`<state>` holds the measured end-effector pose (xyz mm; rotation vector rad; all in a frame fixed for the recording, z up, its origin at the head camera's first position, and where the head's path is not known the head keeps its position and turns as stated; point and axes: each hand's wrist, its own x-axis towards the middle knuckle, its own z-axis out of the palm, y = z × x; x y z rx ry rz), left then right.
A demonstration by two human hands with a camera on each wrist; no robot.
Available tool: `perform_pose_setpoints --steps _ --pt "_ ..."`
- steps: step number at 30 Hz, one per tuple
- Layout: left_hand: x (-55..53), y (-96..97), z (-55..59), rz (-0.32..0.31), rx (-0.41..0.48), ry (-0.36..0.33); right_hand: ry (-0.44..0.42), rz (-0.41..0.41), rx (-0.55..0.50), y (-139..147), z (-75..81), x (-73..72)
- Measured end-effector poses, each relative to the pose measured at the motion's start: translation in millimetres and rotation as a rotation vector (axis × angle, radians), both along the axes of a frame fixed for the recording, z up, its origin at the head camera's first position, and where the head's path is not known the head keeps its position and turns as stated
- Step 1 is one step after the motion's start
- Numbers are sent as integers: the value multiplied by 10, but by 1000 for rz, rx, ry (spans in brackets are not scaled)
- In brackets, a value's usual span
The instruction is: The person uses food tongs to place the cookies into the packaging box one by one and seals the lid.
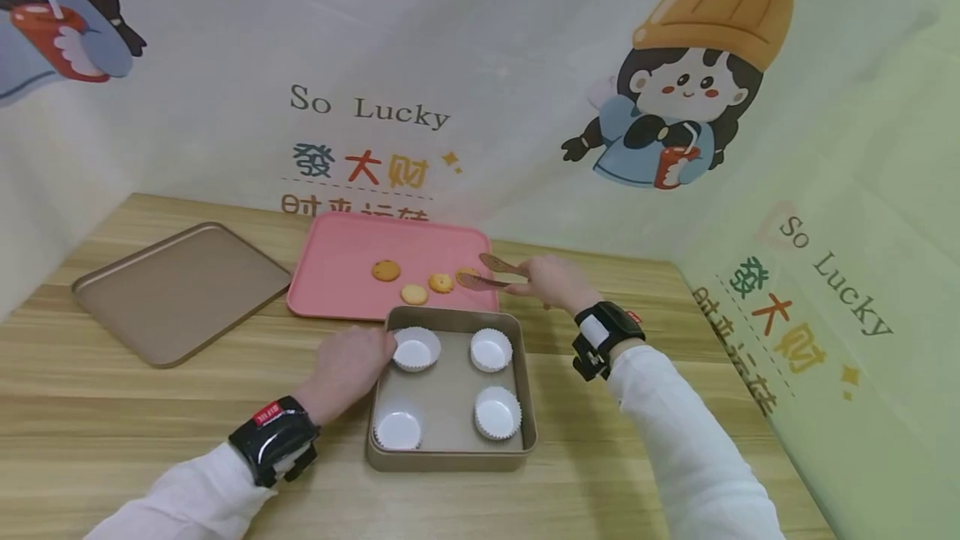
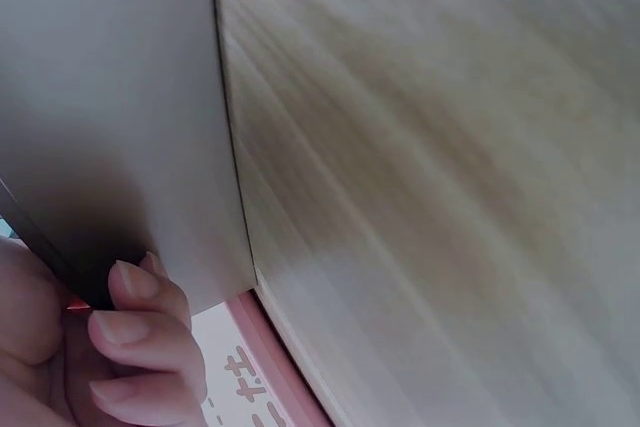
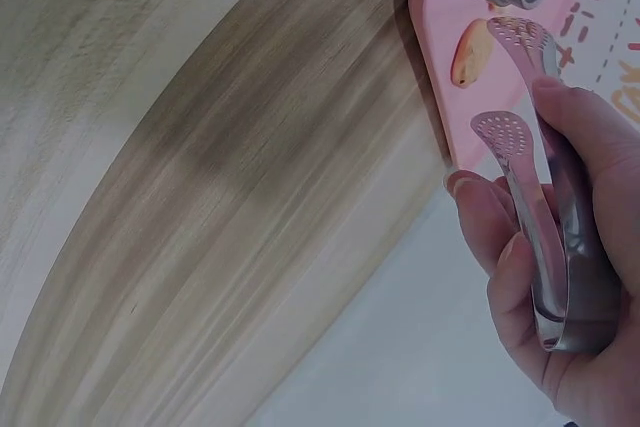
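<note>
My left hand (image 1: 348, 369) grips the left wall of a square baking tin (image 1: 450, 461), thumb over the rim and fingers outside, as the left wrist view shows. Several white paper baking cups, among them a front right one (image 1: 497, 413), sit inside the tin near its corners. Metal tongs (image 3: 560, 237) with perforated tips are held in my right hand (image 1: 558, 280). Their arms stand apart over the right end of a pink tray (image 1: 352, 257), close to a cookie (image 1: 467, 276) partly hidden by them. Other cookies, including a round brown one (image 1: 386, 271), lie on that tray.
A flat brown baking sheet (image 1: 180, 290) lies at the back left, its corner near the pink tray. The wooden table (image 1: 615, 457) ends at a printed cloth backdrop (image 1: 510, 107) behind and on the right. The tin stands directly in front of the pink tray.
</note>
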<state>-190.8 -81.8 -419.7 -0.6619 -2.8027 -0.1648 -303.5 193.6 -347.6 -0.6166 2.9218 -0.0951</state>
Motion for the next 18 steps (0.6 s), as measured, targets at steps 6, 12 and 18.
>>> perform_pose_setpoints --steps 6,12,18 --pt "4 0 -4 0 -1 19 -31 5 14 -65 -30 -74" --pt "19 -2 -12 -12 3 22 -65 -7 14 -95 -46 -109" --pt "8 -4 -20 -5 9 11 -129 -46 -53 -116 -63 -122"
